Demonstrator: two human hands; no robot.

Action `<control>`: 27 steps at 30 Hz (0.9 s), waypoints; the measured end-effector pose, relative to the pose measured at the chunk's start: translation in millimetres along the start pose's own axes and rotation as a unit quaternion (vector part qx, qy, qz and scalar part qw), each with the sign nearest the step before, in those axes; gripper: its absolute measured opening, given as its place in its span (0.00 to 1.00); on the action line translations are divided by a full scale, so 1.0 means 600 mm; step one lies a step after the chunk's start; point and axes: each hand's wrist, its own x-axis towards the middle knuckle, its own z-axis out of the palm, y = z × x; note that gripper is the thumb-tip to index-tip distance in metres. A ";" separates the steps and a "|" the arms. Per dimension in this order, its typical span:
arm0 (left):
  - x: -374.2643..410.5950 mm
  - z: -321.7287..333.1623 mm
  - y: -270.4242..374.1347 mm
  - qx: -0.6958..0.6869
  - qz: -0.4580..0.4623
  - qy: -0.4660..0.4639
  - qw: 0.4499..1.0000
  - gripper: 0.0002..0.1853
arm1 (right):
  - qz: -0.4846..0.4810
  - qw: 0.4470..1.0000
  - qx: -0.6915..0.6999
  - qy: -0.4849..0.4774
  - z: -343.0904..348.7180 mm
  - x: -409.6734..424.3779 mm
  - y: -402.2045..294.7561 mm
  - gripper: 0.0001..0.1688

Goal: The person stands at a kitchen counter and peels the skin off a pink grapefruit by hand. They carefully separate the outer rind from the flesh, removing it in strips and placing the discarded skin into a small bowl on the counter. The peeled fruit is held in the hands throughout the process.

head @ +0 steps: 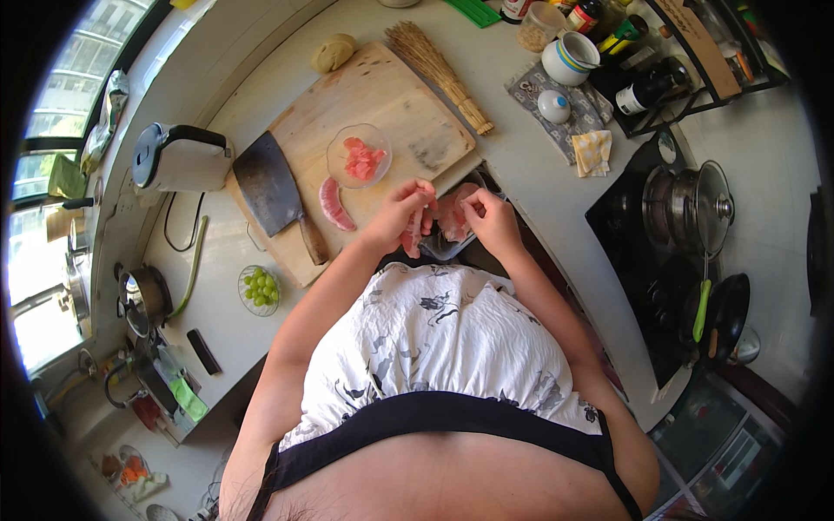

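Observation:
My left hand (402, 218) is closed around a pink citrus segment (412, 236), just past the near edge of the wooden cutting board (417, 111). My right hand (490, 218) has thumb and forefinger pinched together beside pinkish peel or membrane (456, 211), which lies in a container (449, 247) below the counter edge; whether the fingers grip a piece is unclear. On the board, a clear glass bowl (384, 144) holds peeled pink citrus pulp (362, 158). An unpeeled citrus segment (337, 205) rests next to the bowl. Left of it lies a cleaver (270, 185) with a wooden handle.
A straw brush (440, 75) lies along the board's far right side. At left stand a white pitcher (189, 158) and a glass bowl of green grapes (262, 290). To the right are a white jar (569, 60), a patterned cloth (560, 133) and a black cooktop (619, 254) with a lidded pot (684, 205).

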 end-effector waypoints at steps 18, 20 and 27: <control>-0.021 -0.120 0.071 -0.159 -0.029 0.291 0.943 0.15 | 0.021 0.993 -0.114 -0.022 0.109 -0.020 0.172 0.03; -0.024 -0.110 0.067 -0.169 0.016 0.311 0.935 0.15 | -0.010 0.987 -0.162 -0.016 0.104 -0.021 0.169 0.03; -0.021 -0.115 0.063 -0.108 0.065 0.286 0.950 0.15 | 0.137 0.949 -0.270 -0.091 0.079 -0.012 0.098 0.08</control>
